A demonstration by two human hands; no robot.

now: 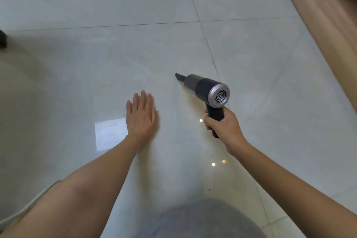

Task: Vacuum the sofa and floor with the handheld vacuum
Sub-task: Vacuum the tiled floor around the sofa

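Note:
My right hand [225,128] grips the dark handle of the handheld vacuum [204,90], a grey pistol-shaped unit with a silver rear grille. Its narrow black nozzle [179,77] points down and to the left, at or just above the pale tiled floor [116,54]. My left hand [142,115] is flat, palm down, fingers together and extended, over the floor to the left of the vacuum, holding nothing. No sofa is in view.
A light wooden furniture piece [324,17] runs along the right edge. A dark object [2,38] sits at the far left. A few dark specks [211,156] lie on the tiles near my right arm. Grey clothing [193,222] fills the bottom centre.

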